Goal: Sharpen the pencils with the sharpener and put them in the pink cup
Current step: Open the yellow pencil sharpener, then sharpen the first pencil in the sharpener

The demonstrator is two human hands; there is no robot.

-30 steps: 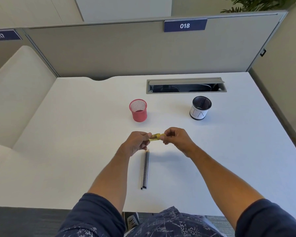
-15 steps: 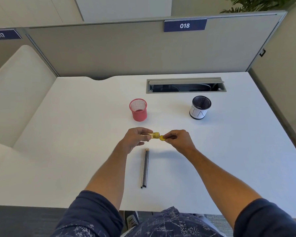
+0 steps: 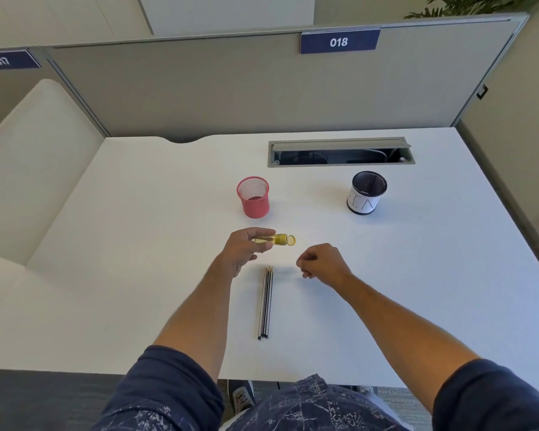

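Holding the yellow sharpener [image 3: 277,239] above the tabletop [image 3: 137,244], the left hand [image 3: 242,248] has its fingers [image 3: 263,232] and thumb curled round the near end of it, so that the far end with its round cap points to the right and stays free. The sharpener is see-through yellow and lies about level in the hand (what is inside it I cannot tell, it is too small). It is in front of the pink cup [image 3: 253,197] and does not touch it.

The right hand [image 3: 321,263] is apart from the sharpener, lower and to the right of it, just above the tabletop. Its fingers are curled into a loose fist and they hold nothing that can be seen.

The pencils [image 3: 265,301] lie flat on the tabletop between the two forearms, close together in one thin bundle, with the points toward the far side. Their tips are near both hands, but neither hand touches them.

The pink cup is a mesh cup, upright, with its mouth open to the top; no pencil shows in it. Well to the right of it stands a black mesh cup [image 3: 366,193] with a white paper band round it. Behind both cups there is a grey cable slot [image 3: 339,152] set in the tabletop, and behind that a grey partition [image 3: 199,88] with a blue label [image 3: 339,42] reading 018.
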